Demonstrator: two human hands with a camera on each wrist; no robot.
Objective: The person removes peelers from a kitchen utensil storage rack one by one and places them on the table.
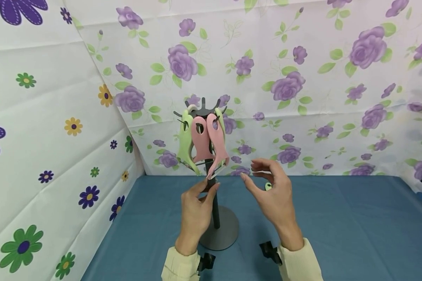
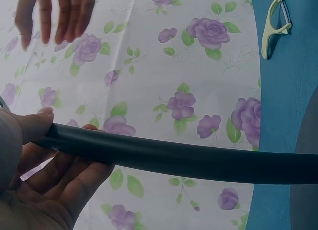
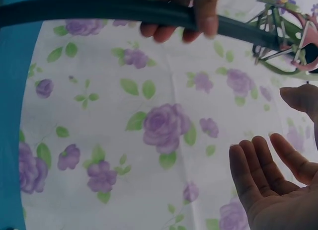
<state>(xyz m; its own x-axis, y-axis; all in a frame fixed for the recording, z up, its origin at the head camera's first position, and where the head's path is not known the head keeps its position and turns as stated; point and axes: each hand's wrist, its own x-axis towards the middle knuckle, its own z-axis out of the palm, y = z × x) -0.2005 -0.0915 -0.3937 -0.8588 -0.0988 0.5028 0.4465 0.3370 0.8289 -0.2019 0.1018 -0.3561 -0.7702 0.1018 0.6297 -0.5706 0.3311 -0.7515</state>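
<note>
Pink peelers and light green peelers hang by the holes in their handles from the hooks of a dark rack, blades downward. Just below them, my left hand pinches the rack's pole between thumb and fingers. My right hand is held in the air to the right of the rack, its fingers loosely bent and apart from the thumb, with nothing between them. Another light green peeler lies on the table, mostly hidden behind my right hand in the head view.
The rack stands on a round dark base on a blue tablecloth. Flower-printed sheets rise behind the table and along its left side. Wrist straps with black mounts sit at both sleeves.
</note>
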